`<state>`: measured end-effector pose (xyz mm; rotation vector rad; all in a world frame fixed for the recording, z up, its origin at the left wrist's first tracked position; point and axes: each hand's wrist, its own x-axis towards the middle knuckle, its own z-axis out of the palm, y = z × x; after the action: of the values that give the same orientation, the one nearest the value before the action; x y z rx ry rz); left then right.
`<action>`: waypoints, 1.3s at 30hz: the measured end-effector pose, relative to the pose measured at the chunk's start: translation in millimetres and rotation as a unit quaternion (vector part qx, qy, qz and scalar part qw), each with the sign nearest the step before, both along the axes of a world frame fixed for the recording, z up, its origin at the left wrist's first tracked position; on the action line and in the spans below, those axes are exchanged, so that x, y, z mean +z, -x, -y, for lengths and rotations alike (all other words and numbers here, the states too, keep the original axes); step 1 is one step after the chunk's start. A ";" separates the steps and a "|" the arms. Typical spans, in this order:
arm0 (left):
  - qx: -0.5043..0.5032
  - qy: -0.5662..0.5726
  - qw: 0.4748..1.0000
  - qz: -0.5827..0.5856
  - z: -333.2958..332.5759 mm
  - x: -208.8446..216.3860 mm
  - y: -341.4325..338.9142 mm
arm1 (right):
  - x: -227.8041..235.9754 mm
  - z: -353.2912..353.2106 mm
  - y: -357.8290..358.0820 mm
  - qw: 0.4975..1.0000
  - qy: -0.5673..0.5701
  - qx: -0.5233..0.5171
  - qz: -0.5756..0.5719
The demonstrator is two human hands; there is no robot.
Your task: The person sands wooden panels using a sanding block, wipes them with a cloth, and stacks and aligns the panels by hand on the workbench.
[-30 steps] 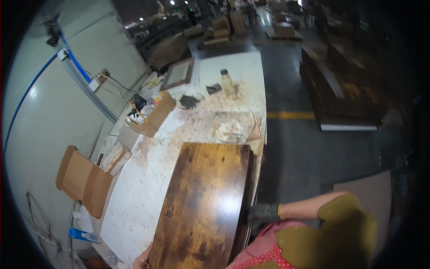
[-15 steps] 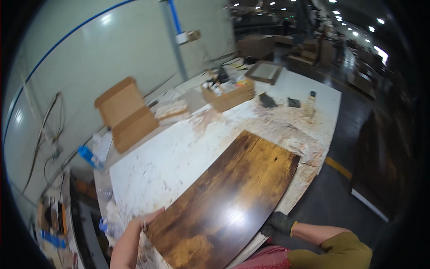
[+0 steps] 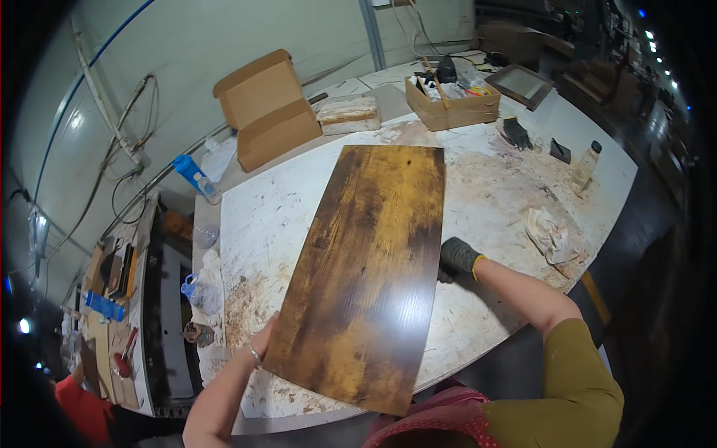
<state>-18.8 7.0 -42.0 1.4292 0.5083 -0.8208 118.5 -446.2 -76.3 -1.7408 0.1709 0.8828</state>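
A long wood-grain board [image 3: 366, 261], glossy brown with golden patches, lies lengthwise before me over the white worktable [image 3: 261, 201]. At its left long edge is my bare left hand [image 3: 264, 337], a bangle on the wrist; the fingers are mostly hidden by the board. My right hand [image 3: 458, 257], in a dark glove with a yellow cuff, grips the opposite edge, its fingertips partly out of sight. I cannot tell whether the board is wholly resting on the table or slightly raised.
Beyond the board stand an open cardboard box [image 3: 276, 119], a stained block [image 3: 349, 116] and a carton of supplies [image 3: 453, 108]. To the right are a dark glove [image 3: 515, 133], a bottle [image 3: 586, 168] and a crumpled cloth [image 3: 549, 235]. Bottles line the left edge, including a blue one [image 3: 188, 172].
The board has turned counterclockwise, its far end swinging left and its near end right. My right hand has moved up and away along the right edge. The view has also shifted.
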 end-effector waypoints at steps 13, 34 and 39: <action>0.115 0.039 0.992 -0.027 110.5 -27.7 107.2 | -42.3 28.4 -104.3 0.802 0.282 0.277 0.449; 0.211 0.033 0.928 0.305 136.3 -12.0 -95.2 | 37.4 -0.8 4.0 0.930 -0.330 -0.164 -0.010; 0.211 -0.037 0.922 0.322 125.2 -46.8 -100.8 | 49.5 -6.2 23.4 0.916 -0.383 -0.108 -0.056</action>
<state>82.0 -118.2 -88.9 1.4855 0.3147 0.0334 95.1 -440.0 -26.8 -0.9188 0.0723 0.7463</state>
